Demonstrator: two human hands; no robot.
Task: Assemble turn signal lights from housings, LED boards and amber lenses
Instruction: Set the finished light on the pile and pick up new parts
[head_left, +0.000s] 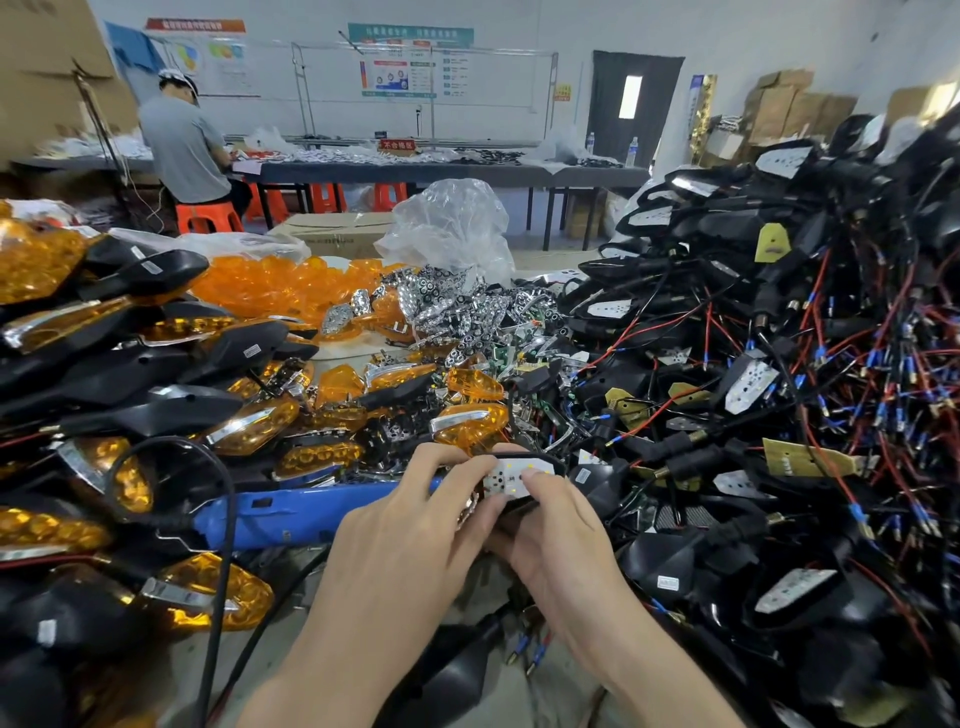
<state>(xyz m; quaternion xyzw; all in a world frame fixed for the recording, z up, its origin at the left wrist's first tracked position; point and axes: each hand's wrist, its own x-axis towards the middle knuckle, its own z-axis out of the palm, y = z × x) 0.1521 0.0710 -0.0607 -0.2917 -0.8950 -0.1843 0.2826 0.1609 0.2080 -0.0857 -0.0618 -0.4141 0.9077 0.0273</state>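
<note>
Both hands hold one black turn signal housing (556, 462) at the centre of the view, with a white LED board (511, 475) lying in its open face. My left hand (415, 530) grips its left end, fingers curled over the board's edge. My right hand (556, 535) grips it from below and right, thumb pressing on the board. Loose amber lenses (270, 283) are heaped at the back left. Chrome reflector inserts (447, 306) lie in a pile behind the hands.
Finished lights with amber lenses (130, 364) are stacked high on the left. A tangled heap of black housings with red and blue wires (779, 364) fills the right. A blue tool (301, 512) with a black cable lies left of my hands. A person sits at a far table.
</note>
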